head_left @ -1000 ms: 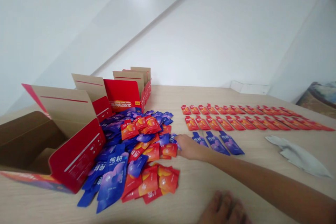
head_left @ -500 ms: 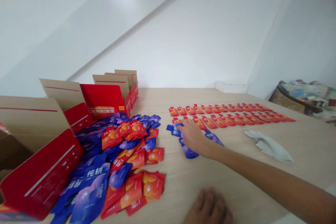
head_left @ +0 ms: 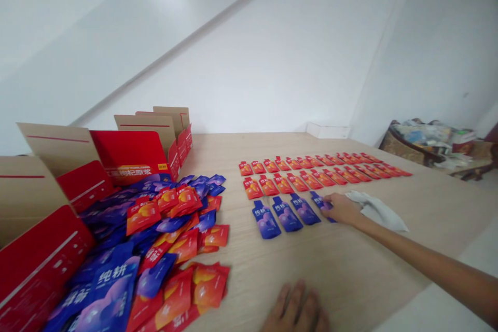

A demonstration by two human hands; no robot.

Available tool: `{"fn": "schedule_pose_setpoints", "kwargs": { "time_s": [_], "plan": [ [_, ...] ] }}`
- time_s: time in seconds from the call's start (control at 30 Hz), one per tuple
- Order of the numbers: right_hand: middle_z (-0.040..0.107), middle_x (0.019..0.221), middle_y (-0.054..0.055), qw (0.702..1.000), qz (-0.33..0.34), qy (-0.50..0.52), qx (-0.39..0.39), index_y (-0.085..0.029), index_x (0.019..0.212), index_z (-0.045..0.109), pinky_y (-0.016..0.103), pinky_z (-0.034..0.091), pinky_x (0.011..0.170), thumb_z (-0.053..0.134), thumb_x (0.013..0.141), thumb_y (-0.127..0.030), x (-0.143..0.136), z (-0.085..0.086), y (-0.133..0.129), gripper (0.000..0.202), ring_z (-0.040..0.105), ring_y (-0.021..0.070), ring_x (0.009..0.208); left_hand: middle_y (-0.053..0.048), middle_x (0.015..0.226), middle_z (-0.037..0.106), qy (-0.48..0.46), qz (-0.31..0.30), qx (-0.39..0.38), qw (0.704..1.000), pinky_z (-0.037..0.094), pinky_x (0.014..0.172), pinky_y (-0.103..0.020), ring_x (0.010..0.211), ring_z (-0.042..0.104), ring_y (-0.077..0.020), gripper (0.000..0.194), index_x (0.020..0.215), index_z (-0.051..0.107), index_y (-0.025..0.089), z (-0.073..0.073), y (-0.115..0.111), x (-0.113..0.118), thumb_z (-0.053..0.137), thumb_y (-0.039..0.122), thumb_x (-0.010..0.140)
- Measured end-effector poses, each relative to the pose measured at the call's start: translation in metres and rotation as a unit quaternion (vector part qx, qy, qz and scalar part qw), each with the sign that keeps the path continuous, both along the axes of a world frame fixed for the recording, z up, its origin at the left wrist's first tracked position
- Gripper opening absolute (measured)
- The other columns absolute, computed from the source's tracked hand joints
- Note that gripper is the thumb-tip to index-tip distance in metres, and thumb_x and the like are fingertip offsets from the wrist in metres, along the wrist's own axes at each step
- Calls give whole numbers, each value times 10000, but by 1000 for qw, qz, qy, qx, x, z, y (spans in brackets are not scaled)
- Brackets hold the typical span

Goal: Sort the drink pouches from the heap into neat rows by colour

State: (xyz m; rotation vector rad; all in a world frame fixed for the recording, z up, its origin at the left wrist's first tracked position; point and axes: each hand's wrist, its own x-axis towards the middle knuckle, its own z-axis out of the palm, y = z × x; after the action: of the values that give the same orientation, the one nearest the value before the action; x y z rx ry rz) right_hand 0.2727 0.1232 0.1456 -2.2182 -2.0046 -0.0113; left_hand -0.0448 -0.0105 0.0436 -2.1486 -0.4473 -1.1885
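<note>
My right hand (head_left: 343, 209) is at the right end of a row of blue pouches, its fingers closed on the edge of a blue pouch (head_left: 319, 201) that lies on the table; the hand covers part of it. To its left, three more blue pouches (head_left: 287, 213) lie side by side, spouts pointing away from me. Behind them run two long rows of red-orange pouches (head_left: 298, 181). At the bottom edge my left hand (head_left: 298, 311) rests on the tabletop, slightly blurred, fingers a little apart, holding nothing.
A mixed heap of blue and red pouches (head_left: 175, 249) spreads over the left side. Open red cartons (head_left: 128, 150) with raised flaps stand behind and beside it. A grey-white cloth (head_left: 383, 212) lies just beyond my right hand. A white box (head_left: 327, 130) sits by the wall.
My right hand has moved right, from the left end of the blue pouches to the right end. The blue pouches, jumbled before, now form a neat row. My left hand stays low on the table.
</note>
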Motion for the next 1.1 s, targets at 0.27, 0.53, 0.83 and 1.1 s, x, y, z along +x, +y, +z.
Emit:
{"fn": "schedule_pose_setpoints", "kwargs": {
  "time_s": [0.27,0.53,0.83,1.1],
  "plan": [
    [725,1173,189,998,60,-33,5,-136,1237,729,390,481,968,522,921,-436,5,-20,2,483,673,314,1099,65,1111,732,-2,-8,-1,1000,140,1305,-522,1002,694,-176,190,1106,702,308,3,2,-1,535,327,1017],
    [496,1575,71,977,207,6,42,-296,1513,526,684,174,1221,316,1049,-525,-29,-12,-24,558,276,344,1542,73,1074,746,-24,-1,14,1000,169,1307,-522,980,699,-173,168,1052,696,288,1,3,3,536,323,1015],
    [391,1639,25,975,218,38,-30,-363,1554,450,761,76,1192,304,1042,-614,-44,-18,-36,589,115,375,1576,80,1063,747,-26,1,16,1000,155,1308,-518,953,704,-166,248,1049,713,311,3,2,3,466,301,1038],
    [482,1575,129,980,169,96,29,-189,1480,572,520,280,1255,308,1033,-571,6,-33,-19,645,407,290,1487,83,1000,753,-56,-4,13,998,187,1308,-479,918,705,-156,245,976,704,288,8,3,6,467,289,1037]
  ]
}}
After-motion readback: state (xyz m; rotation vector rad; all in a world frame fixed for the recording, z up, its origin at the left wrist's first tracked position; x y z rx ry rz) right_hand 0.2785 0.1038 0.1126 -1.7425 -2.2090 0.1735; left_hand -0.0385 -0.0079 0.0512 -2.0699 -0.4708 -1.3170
